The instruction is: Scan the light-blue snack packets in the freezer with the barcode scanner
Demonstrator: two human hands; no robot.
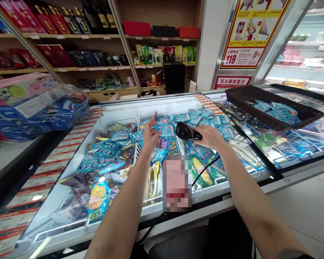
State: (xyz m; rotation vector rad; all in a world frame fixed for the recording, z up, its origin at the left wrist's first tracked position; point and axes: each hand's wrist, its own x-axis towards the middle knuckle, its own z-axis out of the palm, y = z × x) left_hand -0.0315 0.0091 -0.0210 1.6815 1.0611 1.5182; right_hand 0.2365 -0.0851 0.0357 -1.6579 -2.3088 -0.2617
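Note:
My right hand [210, 137] is wrapped round the handle of a black barcode scanner [184, 131], whose head points left toward my other hand. A cable runs down from that side toward the front edge of the freezer. My left hand [150, 136] pinches the left edge of a light blue packet [166, 131] in front of the scanner. Many similar blue packets [104, 153] lie loosely heaped around both hands, over the chest freezer [153, 205]. Whether they rest on its glass or inside cannot be told everywhere.
A brown basket [261, 115] with more blue packets stands at the right. Plastic-wrapped boxes [29, 104] sit at the left. Price labels [24, 187] line the freezer's left rail. Behind are shelves [78, 36] of goods and a black box-like object [174, 78].

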